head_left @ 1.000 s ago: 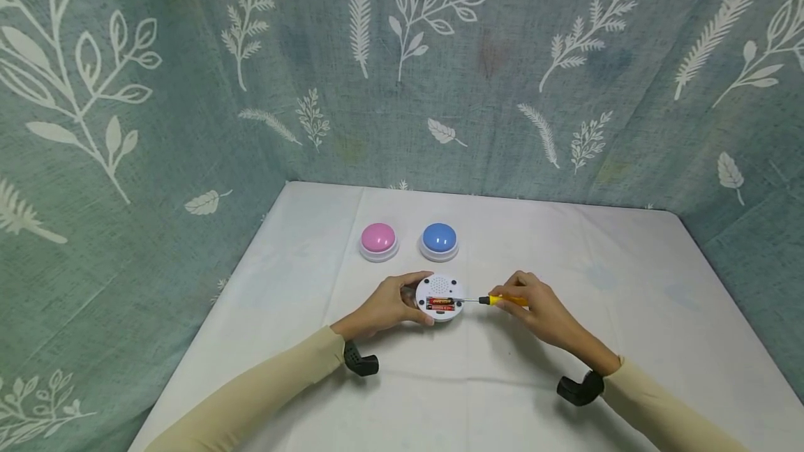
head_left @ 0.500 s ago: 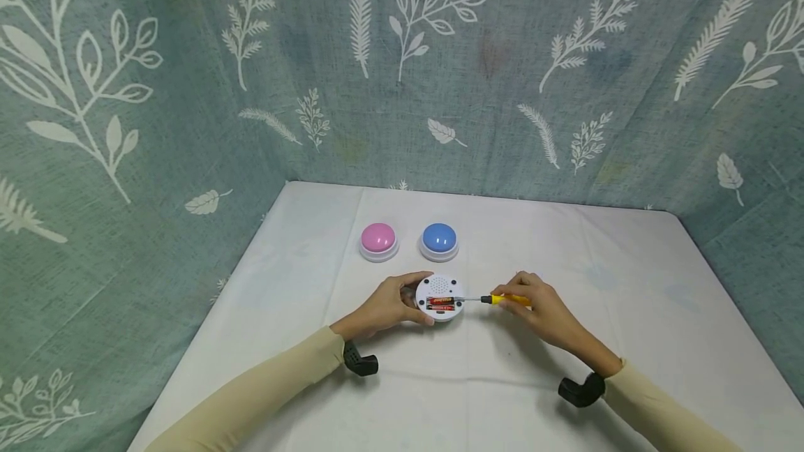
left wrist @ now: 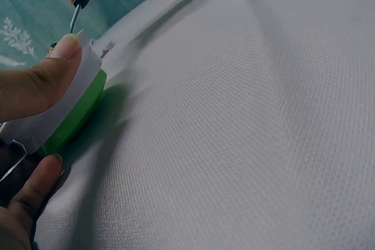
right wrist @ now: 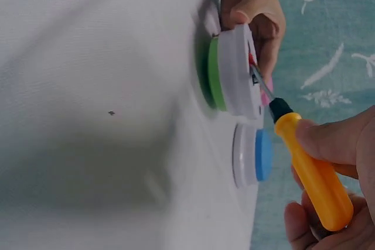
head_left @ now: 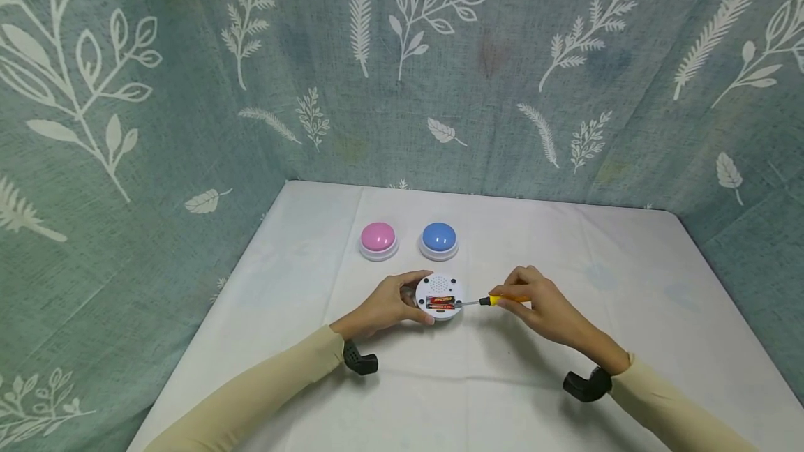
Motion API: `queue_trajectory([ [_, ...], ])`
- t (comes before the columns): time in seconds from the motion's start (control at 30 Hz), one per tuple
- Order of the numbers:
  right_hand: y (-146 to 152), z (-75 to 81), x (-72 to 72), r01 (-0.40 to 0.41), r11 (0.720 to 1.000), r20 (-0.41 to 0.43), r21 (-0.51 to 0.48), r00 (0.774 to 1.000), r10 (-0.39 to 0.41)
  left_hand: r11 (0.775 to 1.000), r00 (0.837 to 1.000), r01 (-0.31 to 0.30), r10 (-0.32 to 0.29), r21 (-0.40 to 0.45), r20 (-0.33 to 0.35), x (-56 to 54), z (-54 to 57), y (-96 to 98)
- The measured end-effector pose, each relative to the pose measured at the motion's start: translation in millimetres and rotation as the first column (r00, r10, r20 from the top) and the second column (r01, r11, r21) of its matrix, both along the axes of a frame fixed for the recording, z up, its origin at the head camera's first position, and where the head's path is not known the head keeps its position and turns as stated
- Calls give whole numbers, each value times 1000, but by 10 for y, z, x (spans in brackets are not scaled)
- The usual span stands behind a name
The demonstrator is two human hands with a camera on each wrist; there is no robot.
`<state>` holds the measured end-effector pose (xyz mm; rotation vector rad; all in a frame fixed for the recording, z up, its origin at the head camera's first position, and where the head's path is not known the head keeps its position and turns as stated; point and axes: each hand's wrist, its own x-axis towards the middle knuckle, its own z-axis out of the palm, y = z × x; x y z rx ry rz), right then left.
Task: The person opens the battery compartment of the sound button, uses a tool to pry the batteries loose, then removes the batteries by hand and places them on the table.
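Observation:
My left hand grips a round white buzzer button by its side, thumb and fingers spread around the rim. It is turned over, and its green dome faces down toward the cloth. Two red batteries lie in the uncovered compartment on its underside. With thumb and fingers, my right hand holds a screwdriver by the yellow handle. The metal shaft points left, and its tip is at the right end of the lower battery.
Behind the held buzzer stand a pink buzzer button and a blue buzzer button, both dome up. A white cloth covers the table. Leaf-patterned green curtains hang along the back and sides.
The screwdriver tip has moved slightly nearer the person, from the upper battery's end to the lower one's. My right hand has tilted a little with it. The left hand and buzzer stay put.

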<state>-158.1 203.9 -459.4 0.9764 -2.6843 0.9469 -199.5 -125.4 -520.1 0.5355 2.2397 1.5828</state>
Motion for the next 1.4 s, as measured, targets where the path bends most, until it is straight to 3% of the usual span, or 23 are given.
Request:
queue_trajectory([
  [0.37, -185, 274, -1, -113, 985, -148, 130, 980, 132, 1000, 999, -14, 14, -3, -34, 14, 31, 24],
  [0.77, -464, 603, 40, -112, 926, -132, 362, 977, 170, 999, 997, -32, 29, -43, -73, 23, 76, 52],
  [1.07, -548, 663, 44, -127, 893, -196, 431, 953, 230, 995, 994, -38, 28, -90, -103, 35, 79, 72],
  [1.4, -589, 694, 62, -114, 869, -168, 481, 961, 219, 996, 995, -42, 34, -83, -99, 64, 74, 82],
])
